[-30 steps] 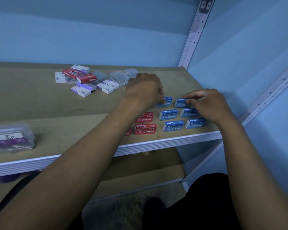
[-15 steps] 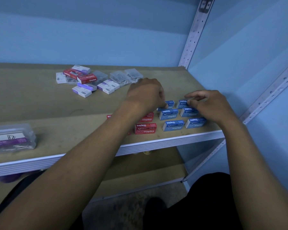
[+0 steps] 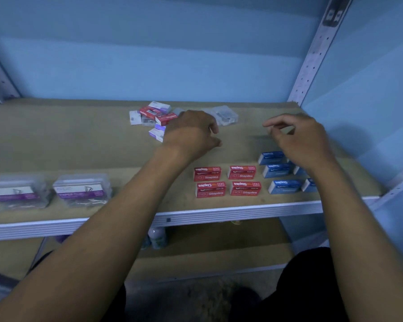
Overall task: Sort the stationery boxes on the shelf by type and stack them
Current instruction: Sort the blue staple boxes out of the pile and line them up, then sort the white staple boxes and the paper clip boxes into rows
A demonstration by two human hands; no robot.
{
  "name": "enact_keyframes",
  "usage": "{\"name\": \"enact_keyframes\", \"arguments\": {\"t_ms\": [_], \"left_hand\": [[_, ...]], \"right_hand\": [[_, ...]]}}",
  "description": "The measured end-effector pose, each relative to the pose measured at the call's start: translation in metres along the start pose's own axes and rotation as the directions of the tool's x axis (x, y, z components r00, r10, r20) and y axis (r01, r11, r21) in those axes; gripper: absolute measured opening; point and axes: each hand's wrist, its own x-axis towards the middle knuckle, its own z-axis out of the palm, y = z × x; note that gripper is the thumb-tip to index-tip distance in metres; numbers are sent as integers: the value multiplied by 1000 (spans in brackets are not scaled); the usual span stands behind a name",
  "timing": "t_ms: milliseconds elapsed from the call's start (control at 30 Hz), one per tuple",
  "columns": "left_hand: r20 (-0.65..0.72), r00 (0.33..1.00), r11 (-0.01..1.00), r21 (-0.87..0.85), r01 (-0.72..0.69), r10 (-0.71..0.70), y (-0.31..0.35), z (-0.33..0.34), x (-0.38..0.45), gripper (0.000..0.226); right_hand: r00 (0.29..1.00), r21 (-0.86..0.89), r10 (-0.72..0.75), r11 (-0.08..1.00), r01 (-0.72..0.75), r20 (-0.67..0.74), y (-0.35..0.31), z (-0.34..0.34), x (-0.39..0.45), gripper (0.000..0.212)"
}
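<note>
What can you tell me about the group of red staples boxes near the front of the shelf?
The red staples boxes are four small cardboard-looking cartons, closed, lying flat in a tidy two-by-two block with narrow gaps between them. Each shows white "Staples" lettering, the upper line upside down to the camera. They rest on the brown shelf board near its front edge, left of the blue boxes. Neither hand touches them; the left hand hovers behind them.
</note>
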Motion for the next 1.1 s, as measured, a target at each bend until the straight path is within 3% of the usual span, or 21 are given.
{"name": "enact_keyframes", "arguments": {"t_ms": [267,533,667,833,1100], "left_hand": [[-88,983,983,77,169,-163,-61,-20,-24,37],[-41,943,899,293,326,-329,-88,-26,-31,65],[76,935,895,323,307,-348,-89,-26,-32,67],[69,950,918,287,274,-305,-84,-26,-32,65],[100,955,918,319,234,-278,-79,-26,-37,61]], "right_hand": [[987,25,-98,995,95,127,-51,55,10,18],[908,-19,-43,998,56,417,-79,90,12,29],[882,-75,-24,995,67,471,-83,105,16,36],[852,-159,-4,982,102,524,-83,117,20,44],[828,-189,87,982,23,554,-88,108,15,59]]}}
